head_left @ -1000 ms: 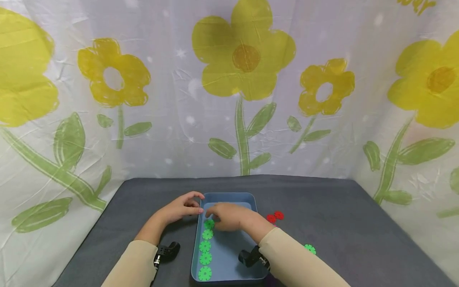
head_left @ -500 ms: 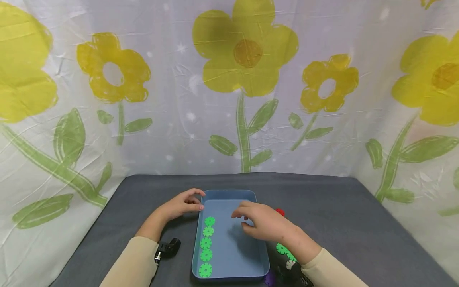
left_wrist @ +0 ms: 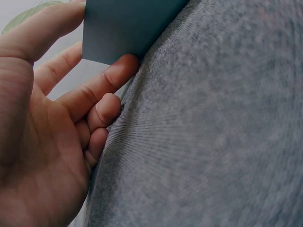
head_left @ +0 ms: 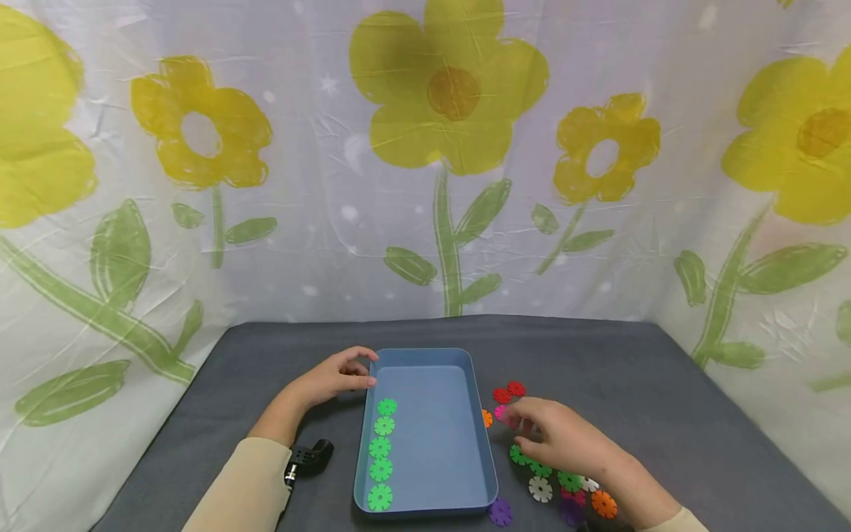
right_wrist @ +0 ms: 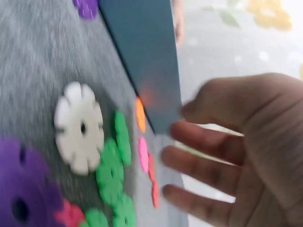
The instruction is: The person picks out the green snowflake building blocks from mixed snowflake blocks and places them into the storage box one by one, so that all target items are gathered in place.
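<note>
My left hand [head_left: 337, 379] rests its fingertips against the far left corner of a blue tray [head_left: 442, 436]. In the left wrist view its fingertips [left_wrist: 124, 71] touch the tray's outer wall [left_wrist: 120, 33], the smaller fingers loosely bent. Inside the tray, several green notched discs [head_left: 380, 448] form a row along the left side. To the tray's right, my right hand [head_left: 565, 437] hovers over loose discs with relaxed fingers and nothing held. Near its fingertips are a pink disc [head_left: 501, 412] and an orange disc [head_left: 487, 418]. More green discs [right_wrist: 110, 172] lie below it.
Two red discs [head_left: 509, 391] lie farther back. A white disc [head_left: 541, 488], another orange disc [head_left: 603, 504] and a purple disc [head_left: 501, 512] lie nearer the front, on a grey cloth [head_left: 266, 384]. A flower-printed curtain [head_left: 319, 222] hangs behind the table.
My right hand has left the far end of the green row and moved right, out of the tray, over the loose discs. The left hand stays at the tray's corner.
</note>
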Action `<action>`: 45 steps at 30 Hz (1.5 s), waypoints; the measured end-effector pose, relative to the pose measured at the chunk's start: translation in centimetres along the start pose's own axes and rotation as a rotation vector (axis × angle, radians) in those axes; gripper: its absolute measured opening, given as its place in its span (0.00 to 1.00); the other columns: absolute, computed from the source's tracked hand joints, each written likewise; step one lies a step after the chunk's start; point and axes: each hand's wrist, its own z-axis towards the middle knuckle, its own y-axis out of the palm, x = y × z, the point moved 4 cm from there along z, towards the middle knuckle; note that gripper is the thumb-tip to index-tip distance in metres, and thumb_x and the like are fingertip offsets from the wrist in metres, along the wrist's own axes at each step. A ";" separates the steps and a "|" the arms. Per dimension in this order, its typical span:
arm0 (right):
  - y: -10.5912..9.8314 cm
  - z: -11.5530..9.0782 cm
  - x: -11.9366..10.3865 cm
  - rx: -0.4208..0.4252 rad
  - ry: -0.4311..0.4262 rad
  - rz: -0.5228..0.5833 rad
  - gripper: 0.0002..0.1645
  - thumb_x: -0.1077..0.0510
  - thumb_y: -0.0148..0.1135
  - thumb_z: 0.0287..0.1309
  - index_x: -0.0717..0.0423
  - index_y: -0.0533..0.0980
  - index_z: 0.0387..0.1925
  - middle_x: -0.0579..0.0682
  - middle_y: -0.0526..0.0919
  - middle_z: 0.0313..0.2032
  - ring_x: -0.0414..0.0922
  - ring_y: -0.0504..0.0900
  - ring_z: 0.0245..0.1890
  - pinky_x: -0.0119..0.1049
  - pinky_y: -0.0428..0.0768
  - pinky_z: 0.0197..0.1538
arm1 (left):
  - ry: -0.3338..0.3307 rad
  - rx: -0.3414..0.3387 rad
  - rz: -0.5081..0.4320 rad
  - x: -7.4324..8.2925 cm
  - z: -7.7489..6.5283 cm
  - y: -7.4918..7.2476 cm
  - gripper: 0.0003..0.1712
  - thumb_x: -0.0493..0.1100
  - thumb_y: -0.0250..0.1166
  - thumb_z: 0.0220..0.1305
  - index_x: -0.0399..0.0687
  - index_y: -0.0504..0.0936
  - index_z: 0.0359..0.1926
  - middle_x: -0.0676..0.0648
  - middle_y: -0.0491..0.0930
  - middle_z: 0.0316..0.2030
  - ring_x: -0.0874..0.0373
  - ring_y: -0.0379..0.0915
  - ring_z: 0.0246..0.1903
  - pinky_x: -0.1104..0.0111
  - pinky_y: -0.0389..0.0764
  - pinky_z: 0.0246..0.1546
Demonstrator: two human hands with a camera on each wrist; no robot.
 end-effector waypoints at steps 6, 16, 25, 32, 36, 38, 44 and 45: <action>0.6 -0.4 1.0 -0.066 0.046 -0.079 0.17 0.55 0.79 0.54 0.49 0.84 0.45 0.36 0.80 0.37 0.35 0.75 0.32 0.36 0.78 0.37 | -0.015 0.004 -0.004 -0.1 -0.5 -0.3 0.31 0.45 0.68 0.72 0.39 0.68 0.68 0.42 0.83 0.45 0.47 0.78 0.45 0.53 0.75 0.47; 1.1 -1.0 1.8 -0.071 0.027 -0.096 0.10 0.54 0.78 0.55 0.44 0.85 0.38 0.34 0.77 0.35 0.32 0.74 0.31 0.33 0.77 0.36 | -0.026 -0.005 -0.013 0.5 -0.5 0.2 0.29 0.45 0.67 0.72 0.39 0.69 0.68 0.43 0.83 0.44 0.47 0.78 0.46 0.53 0.75 0.49; -1.3 -0.4 0.8 0.016 0.018 -0.043 0.13 0.58 0.76 0.56 0.45 0.83 0.43 0.36 0.77 0.37 0.37 0.75 0.31 0.33 0.75 0.34 | -0.024 -0.003 -0.002 0.3 -0.8 0.4 0.30 0.44 0.67 0.72 0.38 0.68 0.68 0.43 0.83 0.43 0.47 0.78 0.45 0.53 0.75 0.49; -2.0 1.7 -2.7 0.114 -0.038 -0.020 0.15 0.61 0.72 0.57 0.44 0.82 0.45 0.35 0.78 0.39 0.39 0.76 0.30 0.33 0.76 0.34 | -0.009 -0.003 -0.016 0.3 -1.2 0.0 0.31 0.45 0.67 0.73 0.37 0.67 0.69 0.42 0.82 0.45 0.46 0.78 0.47 0.51 0.75 0.51; -0.8 3.1 -5.0 0.126 -0.090 -0.021 0.16 0.60 0.72 0.57 0.43 0.84 0.47 0.34 0.77 0.40 0.35 0.73 0.27 0.31 0.74 0.32 | -0.004 0.000 -0.020 0.1 -1.4 -0.2 0.32 0.44 0.67 0.73 0.37 0.67 0.69 0.41 0.82 0.44 0.45 0.78 0.46 0.52 0.75 0.51; 0.0 3.6 -6.1 0.125 -0.124 -0.021 0.16 0.60 0.72 0.57 0.44 0.84 0.47 0.33 0.77 0.40 0.33 0.70 0.25 0.30 0.72 0.30 | -0.004 -0.002 -0.023 0.0 -1.4 -0.2 0.32 0.44 0.67 0.72 0.36 0.67 0.69 0.41 0.83 0.44 0.46 0.78 0.47 0.52 0.75 0.51; 3.1 4.2 -8.9 0.088 -0.222 -0.011 0.15 0.60 0.73 0.57 0.44 0.84 0.46 0.32 0.79 0.43 0.28 0.66 0.22 0.25 0.70 0.27 | -0.012 -0.007 -0.027 -0.1 -1.5 -0.1 0.31 0.44 0.67 0.72 0.36 0.67 0.69 0.42 0.83 0.44 0.47 0.78 0.46 0.52 0.75 0.51; 3.8 4.3 -9.1 0.071 -0.233 -0.008 0.14 0.60 0.73 0.57 0.44 0.84 0.45 0.32 0.79 0.43 0.27 0.66 0.22 0.24 0.70 0.27 | -0.012 -0.008 -0.024 -0.1 -1.5 -0.1 0.31 0.44 0.67 0.72 0.37 0.67 0.69 0.42 0.83 0.44 0.47 0.78 0.46 0.53 0.75 0.51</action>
